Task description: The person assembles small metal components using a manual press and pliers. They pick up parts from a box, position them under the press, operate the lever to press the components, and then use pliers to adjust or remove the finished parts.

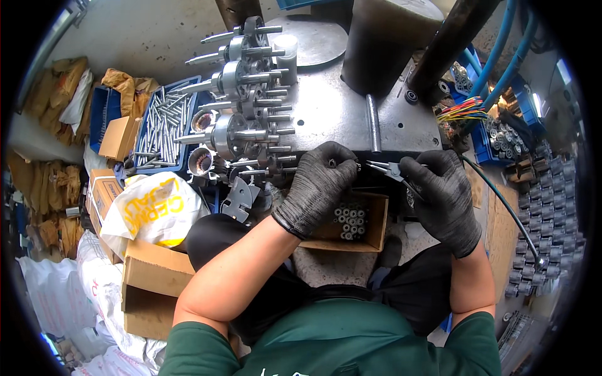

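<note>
Both my hands wear dark grey knit gloves. My right hand (443, 195) is closed round the handles of a pair of slim-nosed pliers (393, 170), whose jaws point left toward my other hand. My left hand (321, 183) is closed, thumb against fingers, around a small dark part that is mostly hidden, so its kind does not show. The plier tips are close to the left fingers; whether they touch the part is unclear. Beneath the hands, a cardboard box (374, 233) holds several small round metal parts (349, 220) with bored centres.
Ahead stands a steel press table (326, 119) with a metal rod (373, 122) lying on it. Shafts with rotors (229, 135) crowd its left side. Farther left is a blue bin of shafts (166, 125). Coloured wires (463, 111) and a green hose (501, 200) lie right.
</note>
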`<state>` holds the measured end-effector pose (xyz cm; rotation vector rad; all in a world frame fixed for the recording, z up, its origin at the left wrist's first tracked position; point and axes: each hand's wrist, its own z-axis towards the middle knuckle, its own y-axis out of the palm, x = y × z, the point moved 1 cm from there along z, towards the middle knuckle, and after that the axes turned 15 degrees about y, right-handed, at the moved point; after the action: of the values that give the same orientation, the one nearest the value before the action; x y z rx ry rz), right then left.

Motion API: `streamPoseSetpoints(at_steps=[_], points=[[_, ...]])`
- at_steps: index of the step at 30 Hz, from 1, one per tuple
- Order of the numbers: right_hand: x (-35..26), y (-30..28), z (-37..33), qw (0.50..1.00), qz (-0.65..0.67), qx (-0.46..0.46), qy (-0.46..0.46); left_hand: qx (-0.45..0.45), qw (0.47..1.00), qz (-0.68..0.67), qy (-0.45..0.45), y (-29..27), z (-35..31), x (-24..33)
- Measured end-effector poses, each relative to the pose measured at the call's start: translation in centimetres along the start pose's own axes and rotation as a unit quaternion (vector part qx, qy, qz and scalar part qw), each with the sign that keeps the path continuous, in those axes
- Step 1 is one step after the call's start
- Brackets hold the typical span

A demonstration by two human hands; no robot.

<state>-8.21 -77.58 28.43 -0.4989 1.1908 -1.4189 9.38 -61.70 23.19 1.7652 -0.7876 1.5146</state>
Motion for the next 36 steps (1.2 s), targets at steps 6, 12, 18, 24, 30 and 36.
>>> streamPoseSetpoints(at_steps=[6, 12, 18, 24, 30, 36], points=[[0.2, 0.2, -0.1, 0.999, -0.012, -0.012, -0.033, -0.006, 0.993, 0.089, 0.074, 0.0, 0.2, -0.6], [0.4, 0.3, -0.2, 0.999, -0.015, -0.03, -0.033, -0.007, 0.994, 0.088, 0.067, 0.2, 0.2, -0.9], [0.4, 0.2, -0.2, 0.998, -0.02, -0.046, -0.028, -0.013, 0.991, 0.111, 0.07, 0.3, 0.2, -0.8], [0.7, 0.9, -0.2, 0.99, 0.036, -0.118, 0.065, 0.021, 0.995, 0.042, 0.093, 0.1, 0.2, -1.9], [2.2, 6.9, -2.5, 0.782, 0.483, -0.211, 0.333, 0.018, 0.982, -0.177, 0.069, 1.2, -0.5, -2.0], [-2.0, 12.0, -3.7, 0.777, 0.474, -0.255, 0.327, -0.073, 0.977, -0.148, 0.134, 3.4, -2.1, -1.5]])
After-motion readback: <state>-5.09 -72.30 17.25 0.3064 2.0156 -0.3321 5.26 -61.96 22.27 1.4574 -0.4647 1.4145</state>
